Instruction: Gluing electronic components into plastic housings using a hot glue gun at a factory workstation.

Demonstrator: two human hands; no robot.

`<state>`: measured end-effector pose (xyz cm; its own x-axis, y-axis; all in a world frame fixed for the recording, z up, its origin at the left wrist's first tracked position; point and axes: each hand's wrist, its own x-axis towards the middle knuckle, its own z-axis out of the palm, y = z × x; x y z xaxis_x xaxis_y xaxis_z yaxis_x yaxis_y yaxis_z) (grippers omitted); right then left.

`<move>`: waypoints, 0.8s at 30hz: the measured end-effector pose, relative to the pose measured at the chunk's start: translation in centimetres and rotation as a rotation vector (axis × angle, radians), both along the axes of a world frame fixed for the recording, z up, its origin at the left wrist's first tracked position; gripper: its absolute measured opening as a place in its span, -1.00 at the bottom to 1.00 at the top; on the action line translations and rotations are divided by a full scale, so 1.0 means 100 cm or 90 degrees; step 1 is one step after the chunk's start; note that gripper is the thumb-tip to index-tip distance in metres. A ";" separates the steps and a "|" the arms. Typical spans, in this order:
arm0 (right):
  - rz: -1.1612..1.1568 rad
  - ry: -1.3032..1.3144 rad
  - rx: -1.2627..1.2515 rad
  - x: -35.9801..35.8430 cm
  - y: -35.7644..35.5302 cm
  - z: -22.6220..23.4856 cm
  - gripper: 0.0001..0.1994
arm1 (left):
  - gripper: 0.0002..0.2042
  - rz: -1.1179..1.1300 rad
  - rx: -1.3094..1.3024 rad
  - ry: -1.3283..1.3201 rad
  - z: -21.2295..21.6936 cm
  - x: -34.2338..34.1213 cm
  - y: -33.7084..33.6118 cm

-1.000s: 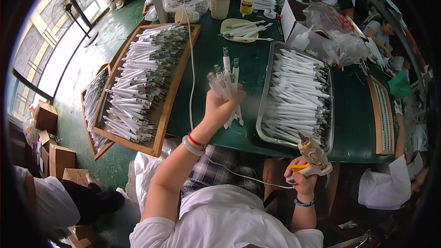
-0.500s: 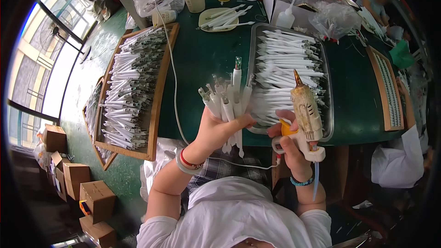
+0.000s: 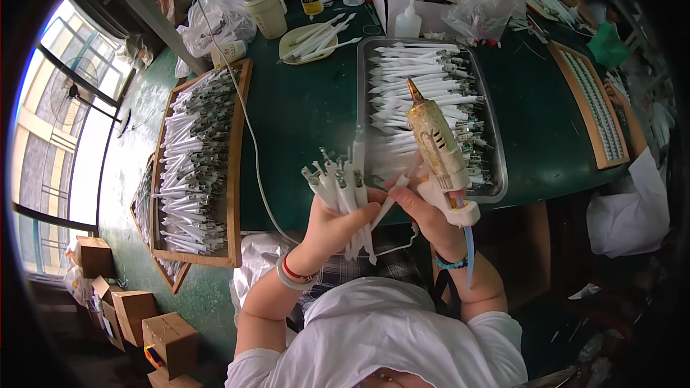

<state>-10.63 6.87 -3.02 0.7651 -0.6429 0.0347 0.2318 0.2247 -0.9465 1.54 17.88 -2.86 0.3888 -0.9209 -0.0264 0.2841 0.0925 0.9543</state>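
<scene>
My left hand (image 3: 332,228) grips a fanned bunch of white sticks with metal tips (image 3: 343,185), held upright over the near edge of the green table (image 3: 302,115). My right hand (image 3: 425,208) holds a worn, yellowish glue gun (image 3: 437,147) with its nozzle pointing away from me, just right of the bunch. Its fingers also touch one white stick that leans toward the bunch. Behind both hands lies a metal tray (image 3: 496,172) filled with the same white sticks.
A wooden tray (image 3: 235,172) of more white sticks sits to the left, a second one lower beside it. A white cable (image 3: 248,129) crosses the table. Bottles, a cup and a plate (image 3: 316,34) stand at the back. Cardboard boxes (image 3: 169,338) sit on the floor. Another person (image 3: 625,201) works at right.
My right hand has lifted the glue gun from beside my lap up to the bunch of sticks. My left hand has drawn the bunch closer to me.
</scene>
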 end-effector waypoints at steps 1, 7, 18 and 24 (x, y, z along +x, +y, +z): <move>-0.024 -0.050 -0.118 -0.001 -0.003 -0.007 -0.63 | -0.82 0.038 -0.021 0.045 -0.001 0.001 -0.001; -0.009 -0.074 -0.119 -0.019 -0.007 0.000 -0.78 | -0.92 0.016 -0.053 0.083 0.013 0.024 0.007; 0.117 -0.160 0.004 -0.020 -0.007 0.003 -0.68 | -0.80 -0.180 0.048 -0.181 0.023 0.014 -0.003; -0.024 -0.097 -0.110 -0.022 0.003 0.011 -0.69 | -0.75 -0.102 0.077 0.094 0.005 0.001 0.007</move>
<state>-12.80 7.20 -1.92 0.7180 -0.6456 0.2601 0.3798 0.0502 -0.9237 1.64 18.62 -2.32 0.2216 -0.9574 -0.1851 0.4229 -0.0767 0.9029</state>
